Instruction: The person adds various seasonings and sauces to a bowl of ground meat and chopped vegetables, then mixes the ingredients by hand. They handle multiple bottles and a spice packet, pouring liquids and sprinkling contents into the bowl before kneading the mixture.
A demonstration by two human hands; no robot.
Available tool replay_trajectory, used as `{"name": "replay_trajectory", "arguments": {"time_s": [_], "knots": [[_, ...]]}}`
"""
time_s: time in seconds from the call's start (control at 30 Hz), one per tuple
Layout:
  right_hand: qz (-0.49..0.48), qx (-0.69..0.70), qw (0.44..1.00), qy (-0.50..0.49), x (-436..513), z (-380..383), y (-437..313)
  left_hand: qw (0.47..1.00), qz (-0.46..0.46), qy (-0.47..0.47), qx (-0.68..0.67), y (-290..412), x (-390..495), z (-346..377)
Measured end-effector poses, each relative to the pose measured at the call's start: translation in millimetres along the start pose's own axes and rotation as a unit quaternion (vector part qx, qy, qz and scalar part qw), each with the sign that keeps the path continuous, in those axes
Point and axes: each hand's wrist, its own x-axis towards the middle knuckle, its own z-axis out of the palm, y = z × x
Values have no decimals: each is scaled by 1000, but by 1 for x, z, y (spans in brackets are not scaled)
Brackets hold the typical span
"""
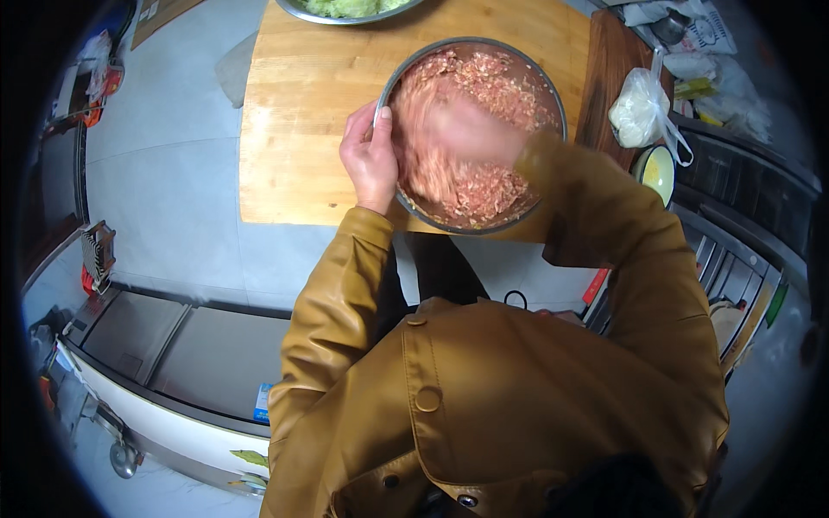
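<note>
A round, dark-rimmed pan (562, 110) stands near the front edge of a wooden table (304, 129). Pinkish ground meat (489, 194) with pale bits mixed through it covers much of the inside. My left hand (372, 152) grips the left rim, its thumb over the edge. Inside the pan, my right hand (476, 129) is in the meat, blurred by motion. Its fingers cannot be made out, so whether they hold anything is unclear.
A metal bowl of shredded pale green vegetable (346, 8) sits at the table's far edge. On the right, a darker wooden surface (599, 84) bears a tied clear plastic bag (638, 107) and a light-coloured bowl (657, 173). Grey floor tiles (162, 181) lie left of the table.
</note>
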Motion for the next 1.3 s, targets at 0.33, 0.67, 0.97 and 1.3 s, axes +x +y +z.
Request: {"name": "replay_trajectory", "arguments": {"time_s": [0.33,0.67,0.97,1.3], "knots": [[0,33,985,-171,11,-26,3,1000,1,6,-8,1,0,0],[-18,-107,966,-234,17,-35,-3,1000,0,11,-5,4,-2,2],[222,215,933,-183,12,-37,-13,1000,14,-2,4,0,-3,3],[-46,119,992,-18,-4,-39,-16,1000,-5,10,-21,3,-3,4]]}}
